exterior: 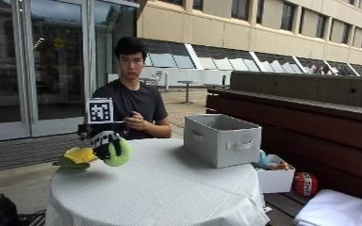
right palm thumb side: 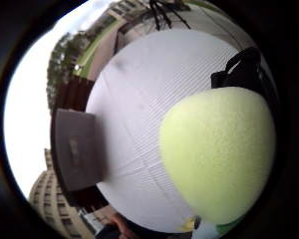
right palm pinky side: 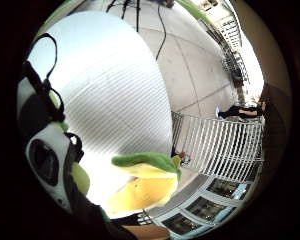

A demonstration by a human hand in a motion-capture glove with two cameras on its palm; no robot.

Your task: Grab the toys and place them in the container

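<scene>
In the outside view my gloved right hand [exterior: 105, 143] grips a lime-green ball toy [exterior: 119, 153] above the left part of the round table [exterior: 162, 193]. The ball [right palm thumb side: 219, 154] fills much of the thumb side palm view. A yellow and green plush toy [exterior: 76, 159] lies on the table's left edge, just beside the hand; it shows again as the plush [right palm pinky side: 150, 172] in the little finger side view. The grey fabric container [exterior: 222, 139] stands open-topped on the right part of the table, well away from the hand, and appears as the container [right palm thumb side: 77, 149] in the thumb side view.
A white box [exterior: 275, 179] with more toys sits on a wooden bench right of the table, a red ball [exterior: 305, 183] beside it. White cloth [exterior: 338, 212] lies at the bench's near end. A white striped cloth covers the table.
</scene>
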